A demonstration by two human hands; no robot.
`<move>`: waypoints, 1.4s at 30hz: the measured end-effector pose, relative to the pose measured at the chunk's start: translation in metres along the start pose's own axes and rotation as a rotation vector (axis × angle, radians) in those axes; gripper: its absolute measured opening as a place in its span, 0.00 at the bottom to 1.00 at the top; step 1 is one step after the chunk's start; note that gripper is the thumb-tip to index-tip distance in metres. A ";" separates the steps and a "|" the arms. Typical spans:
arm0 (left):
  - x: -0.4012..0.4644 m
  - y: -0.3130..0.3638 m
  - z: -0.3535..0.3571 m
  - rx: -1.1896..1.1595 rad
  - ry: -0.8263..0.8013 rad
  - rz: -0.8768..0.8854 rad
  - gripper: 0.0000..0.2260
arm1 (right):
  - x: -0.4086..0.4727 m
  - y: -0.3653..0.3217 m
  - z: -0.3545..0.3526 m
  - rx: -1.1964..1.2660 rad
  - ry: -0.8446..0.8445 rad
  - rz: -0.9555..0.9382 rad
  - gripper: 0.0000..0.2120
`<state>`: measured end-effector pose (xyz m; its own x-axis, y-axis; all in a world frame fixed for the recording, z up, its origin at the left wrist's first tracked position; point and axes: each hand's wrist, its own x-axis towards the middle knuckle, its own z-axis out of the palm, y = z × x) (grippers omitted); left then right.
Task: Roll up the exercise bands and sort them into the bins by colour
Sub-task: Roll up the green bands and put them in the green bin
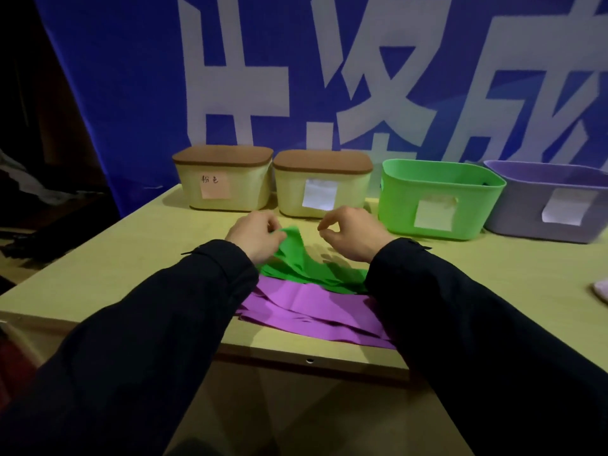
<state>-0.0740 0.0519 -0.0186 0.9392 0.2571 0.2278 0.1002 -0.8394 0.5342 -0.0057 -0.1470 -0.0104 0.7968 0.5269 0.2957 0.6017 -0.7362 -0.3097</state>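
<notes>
Fingers of the left hand (255, 235) pinched one raised end of the green band (309, 268), while the right hand (353, 233) hovered just beside it with fingers loosely curled and nothing between them. The band trailed back toward the person across the bench (115, 258), its near part lying on a crumpled purple band (312, 307). Neither band was rolled, so the work appeared to stand at the start of rolling the green one. The next move would likely call for the right hand to take the same end so both could turn it over on itself. At the bench's far edge stood two lidded cream bins (227, 185) bearing notes, then the open green bin (437, 199) and purple bin (552, 205).
</notes>
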 end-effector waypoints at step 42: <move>0.038 0.097 0.044 -1.295 0.004 -0.013 0.12 | 0.000 0.028 -0.016 1.228 0.281 0.175 0.09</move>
<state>-0.0144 -0.0409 0.0062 0.9393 0.2653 0.2177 -0.2819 0.2347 0.9303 0.0101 -0.1741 -0.0044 0.9221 0.2441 0.3002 0.2643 0.1691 -0.9495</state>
